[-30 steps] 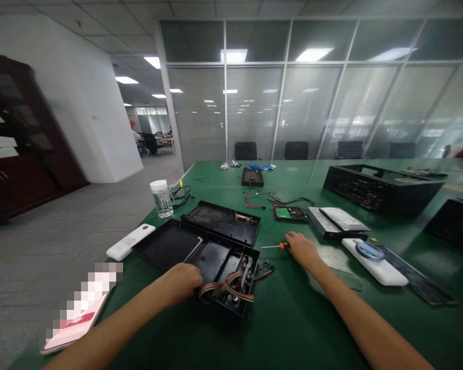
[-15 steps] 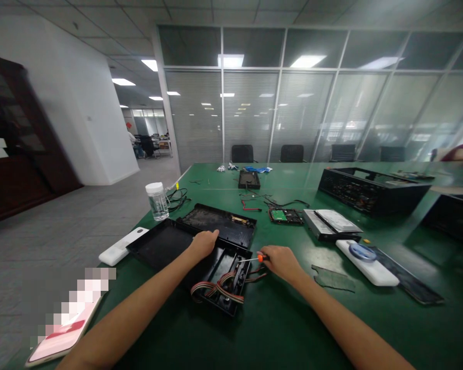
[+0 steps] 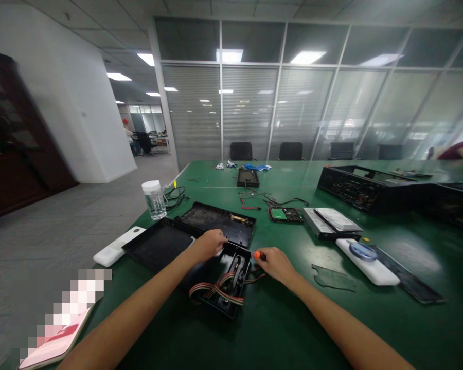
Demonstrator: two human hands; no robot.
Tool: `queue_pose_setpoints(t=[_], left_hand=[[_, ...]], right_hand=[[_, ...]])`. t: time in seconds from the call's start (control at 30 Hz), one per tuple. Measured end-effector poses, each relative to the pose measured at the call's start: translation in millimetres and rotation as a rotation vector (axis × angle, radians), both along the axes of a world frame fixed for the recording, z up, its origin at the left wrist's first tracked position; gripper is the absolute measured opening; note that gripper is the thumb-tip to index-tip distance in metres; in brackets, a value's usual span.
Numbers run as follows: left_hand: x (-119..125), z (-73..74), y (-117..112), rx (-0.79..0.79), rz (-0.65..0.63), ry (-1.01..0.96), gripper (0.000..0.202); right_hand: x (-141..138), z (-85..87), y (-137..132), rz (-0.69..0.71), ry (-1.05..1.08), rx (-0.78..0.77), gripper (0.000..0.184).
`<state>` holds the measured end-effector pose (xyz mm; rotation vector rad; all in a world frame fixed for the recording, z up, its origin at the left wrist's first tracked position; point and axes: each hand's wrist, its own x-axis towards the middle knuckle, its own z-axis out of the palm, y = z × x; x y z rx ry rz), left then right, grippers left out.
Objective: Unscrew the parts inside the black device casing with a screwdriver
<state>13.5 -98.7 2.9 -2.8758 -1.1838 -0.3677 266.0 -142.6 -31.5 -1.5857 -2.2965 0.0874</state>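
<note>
My right hand (image 3: 275, 263) is closed around an orange-and-black screwdriver (image 3: 260, 255). Its thin shaft points left across the corner of an open black plastic case (image 3: 150, 245). My left hand (image 3: 210, 245) is over the case, thumb and fingers pinched together close to the screwdriver's tip. Whatever lies between those fingers is hidden. A multicoloured ribbon of wires (image 3: 221, 293) loops out of the near end of the case. Just behind it lies a black panel (image 3: 216, 221) with a brass-coloured strip along its far right side.
A lidded clear jar (image 3: 154, 200), a white device (image 3: 119, 246) and a phone (image 3: 57, 339) stand on the left. To the right are a circuit board (image 3: 285, 214), a metal drive box (image 3: 332, 224), a white case with a tape roll (image 3: 366, 261) and a black chassis (image 3: 362, 190).
My left hand has shifted right, towards the screwdriver. The screwdriver's tip has lifted from inside the case up to my left fingers.
</note>
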Motion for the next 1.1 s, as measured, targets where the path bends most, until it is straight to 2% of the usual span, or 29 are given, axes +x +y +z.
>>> queue_pose_setpoints(t=[0.1, 0.2, 0.33, 0.47, 0.63, 0.77, 0.87, 1.1], left_hand=[[16.0, -0.9, -5.4, -0.056, -0.14, -0.04, 0.024], [26.8, -7.7, -6.2, -0.102, -0.208, -0.046, 0.021], [27.5, -21.4, -3.2, -0.161, -0.196, -0.095, 0.021], [24.9, -31.1, -2.6, -0.184, -0.157, -0.137, 0.022], [24.8, -30.2, -5.2, -0.178, -0.194, -0.128, 0.022], [26.0, -29.4, -7.8, -0.1, -0.197, -0.167, 0.023], [27.1, -31.2, -7.6, -0.064, -0.196, -0.119, 0.023], [23.3, -28.9, -4.7, -0.134, -0.316, -0.161, 0.023]], right_hand=[[12.4, -3.0, 11.2, -0.097, 0.079, 0.034, 0.032], [30.3, -7.4, 22.0, -0.178, 0.17, 0.049, 0.04], [47.5, -11.8, 29.7, -0.211, 0.253, 0.062, 0.044], [49.6, -12.8, 30.5, -0.212, 0.279, 0.03, 0.045], [48.8, -14.3, 32.6, -0.192, 0.334, -0.008, 0.04], [52.8, -17.5, 38.9, -0.168, 0.442, -0.084, 0.036], [54.7, -19.1, 41.5, -0.168, 0.481, -0.103, 0.035], [55.7, -19.6, 40.9, -0.139, 0.56, -0.106, 0.026]])
